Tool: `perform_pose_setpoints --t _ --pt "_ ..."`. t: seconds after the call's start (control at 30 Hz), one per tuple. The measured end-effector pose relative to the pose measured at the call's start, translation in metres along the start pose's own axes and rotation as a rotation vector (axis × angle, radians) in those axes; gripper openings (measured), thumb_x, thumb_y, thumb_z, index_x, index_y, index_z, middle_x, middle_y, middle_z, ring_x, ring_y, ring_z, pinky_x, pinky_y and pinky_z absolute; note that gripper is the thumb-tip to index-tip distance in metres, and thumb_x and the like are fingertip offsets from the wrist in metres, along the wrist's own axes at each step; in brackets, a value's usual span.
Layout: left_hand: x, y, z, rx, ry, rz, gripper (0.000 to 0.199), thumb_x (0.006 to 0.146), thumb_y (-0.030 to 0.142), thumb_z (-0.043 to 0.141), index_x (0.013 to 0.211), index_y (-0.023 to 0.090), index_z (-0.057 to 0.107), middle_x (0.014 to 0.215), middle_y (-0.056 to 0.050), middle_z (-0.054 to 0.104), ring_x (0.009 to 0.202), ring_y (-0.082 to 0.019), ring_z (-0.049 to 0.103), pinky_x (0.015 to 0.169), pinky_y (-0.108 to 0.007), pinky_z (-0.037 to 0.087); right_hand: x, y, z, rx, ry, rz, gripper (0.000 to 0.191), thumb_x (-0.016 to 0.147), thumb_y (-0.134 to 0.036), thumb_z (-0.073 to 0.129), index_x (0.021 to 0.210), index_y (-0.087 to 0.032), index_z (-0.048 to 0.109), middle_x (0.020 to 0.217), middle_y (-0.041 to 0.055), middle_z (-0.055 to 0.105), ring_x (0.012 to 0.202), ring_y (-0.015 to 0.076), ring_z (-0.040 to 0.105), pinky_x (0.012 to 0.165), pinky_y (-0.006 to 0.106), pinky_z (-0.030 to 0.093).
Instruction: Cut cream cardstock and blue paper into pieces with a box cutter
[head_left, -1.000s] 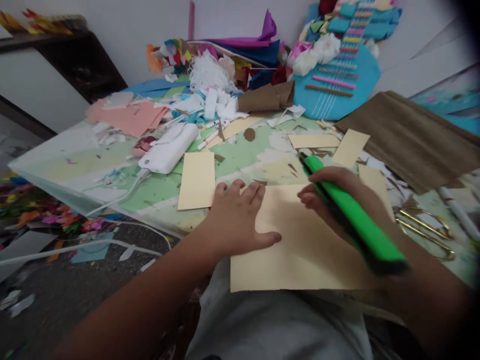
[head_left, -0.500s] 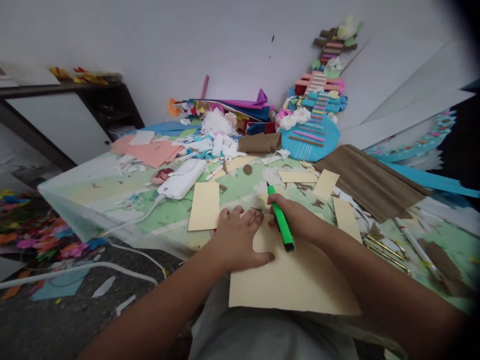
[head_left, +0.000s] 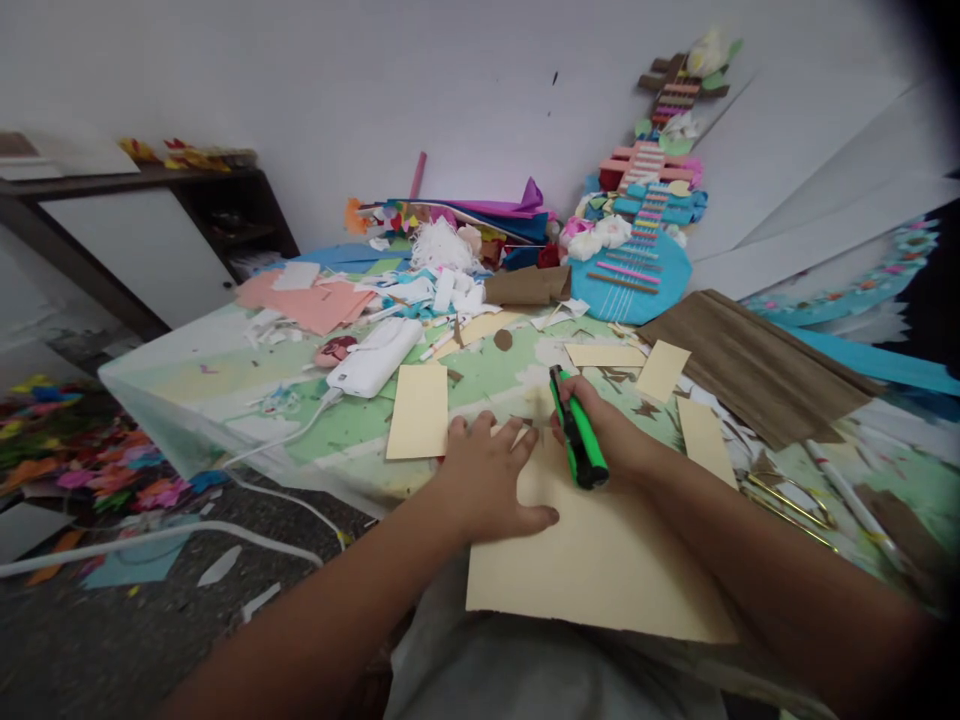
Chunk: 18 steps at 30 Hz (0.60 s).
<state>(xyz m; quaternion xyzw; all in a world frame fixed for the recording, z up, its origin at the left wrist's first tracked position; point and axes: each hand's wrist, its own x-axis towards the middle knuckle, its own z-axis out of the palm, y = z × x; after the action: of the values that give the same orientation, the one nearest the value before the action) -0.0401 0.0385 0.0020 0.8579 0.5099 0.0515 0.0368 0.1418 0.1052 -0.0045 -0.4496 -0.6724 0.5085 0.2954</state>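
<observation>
My right hand [head_left: 600, 425] is closed around a green and black utility knife [head_left: 581, 435], held slanted above a large cream sheet of card [head_left: 600, 560]. No blade can be made out at its far end. Spread flat, my left hand [head_left: 491, 475] presses on the sheet's left part, thumb pointing right. The sheet overhangs the table's near edge above my lap. Just left of my left hand lies a small cream card piece [head_left: 418, 412]. Other cut pieces, such as a cream strip [head_left: 706, 440], lie to the right of my right hand.
A white power bank [head_left: 379, 357] with a cable sits left on the littered table. Brown paper [head_left: 757, 365] and gold-handled scissors [head_left: 795, 505] lie right. A blue paper guitar [head_left: 634, 275] leans on the wall. Paper scraps and a dark cabinet [head_left: 240, 225] are at left.
The utility knife has turned in my right hand, so its black slider side now shows. My left hand stays on the sheet. The whole view has shifted slightly.
</observation>
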Motion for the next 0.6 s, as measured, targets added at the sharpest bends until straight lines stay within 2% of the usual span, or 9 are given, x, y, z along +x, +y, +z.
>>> perform_pose_setpoints --t 0.2,0.4,0.47,0.6 --pt "0.0 -0.002 0.003 0.025 0.001 0.023 0.086 0.067 0.075 0.031 0.134 0.021 0.033 0.137 -0.009 0.036 0.118 -0.039 0.028 0.091 -0.057 0.02 -0.005 -0.014 -0.005 0.062 0.0 -0.036 0.033 0.063 -0.03 0.057 0.083 -0.025 0.032 0.067 -0.006 0.052 0.058 0.0119 0.05 0.053 0.024 0.04" --pt "-0.001 -0.003 0.004 0.034 -0.015 0.029 0.089 0.065 0.078 0.029 0.135 0.022 0.029 0.139 -0.009 0.034 0.12 -0.039 0.026 0.091 -0.056 0.019 -0.002 -0.028 -0.012 0.215 0.095 0.015 0.026 0.067 -0.032 0.052 0.079 -0.025 0.029 0.062 -0.006 0.051 0.054 0.0112 0.05 0.05 0.023 0.039" --pt "0.0 -0.003 0.004 0.038 -0.02 0.028 0.091 0.064 0.08 0.029 0.135 0.022 0.029 0.139 -0.009 0.033 0.12 -0.039 0.026 0.092 -0.056 0.019 0.0 -0.03 -0.021 0.194 0.18 -0.024 0.024 0.07 -0.034 0.048 0.078 -0.025 0.027 0.061 -0.0061 0.05 0.052 0.0114 0.05 0.049 0.023 0.039" --pt "0.0 -0.003 0.004 0.037 -0.031 0.028 0.092 0.063 0.08 0.029 0.135 0.022 0.03 0.139 -0.01 0.033 0.121 -0.039 0.026 0.092 -0.056 0.019 -0.001 -0.032 -0.049 -0.01 0.456 -0.177 0.023 0.076 -0.035 0.046 0.078 -0.026 0.025 0.068 -0.0041 0.052 0.06 0.0112 0.055 0.053 0.023 0.042"
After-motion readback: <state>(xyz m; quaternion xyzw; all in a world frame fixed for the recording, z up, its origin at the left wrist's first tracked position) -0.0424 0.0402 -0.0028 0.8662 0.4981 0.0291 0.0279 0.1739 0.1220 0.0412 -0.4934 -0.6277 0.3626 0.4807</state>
